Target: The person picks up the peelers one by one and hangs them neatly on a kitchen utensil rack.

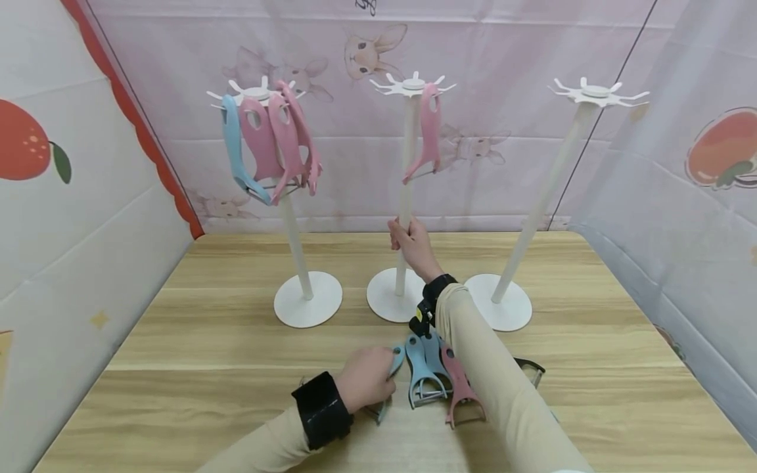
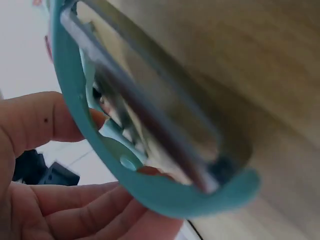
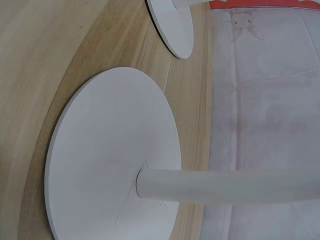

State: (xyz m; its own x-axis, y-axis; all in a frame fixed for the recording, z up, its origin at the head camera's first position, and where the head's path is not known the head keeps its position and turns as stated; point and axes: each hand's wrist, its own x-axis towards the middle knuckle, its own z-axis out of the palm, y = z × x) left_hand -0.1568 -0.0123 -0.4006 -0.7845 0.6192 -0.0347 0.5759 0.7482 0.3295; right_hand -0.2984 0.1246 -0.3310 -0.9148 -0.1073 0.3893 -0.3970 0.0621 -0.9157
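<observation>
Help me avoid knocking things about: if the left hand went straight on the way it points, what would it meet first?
Probably the nearest blue peeler on the table, just right of the held peeler in the left hand; the hand's height is hard to judge, so it might pass over.

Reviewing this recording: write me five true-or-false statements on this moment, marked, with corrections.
1. The right hand grips the middle stand's pole. True.
2. The left hand holds a pink peeler. False: it holds a blue peeler.
3. The left stand carries peelers of two colours. True.
4. Several peelers hang from the right stand. False: none hang there.
5. The middle stand carries four peelers. False: one pink peeler hangs there.
</observation>
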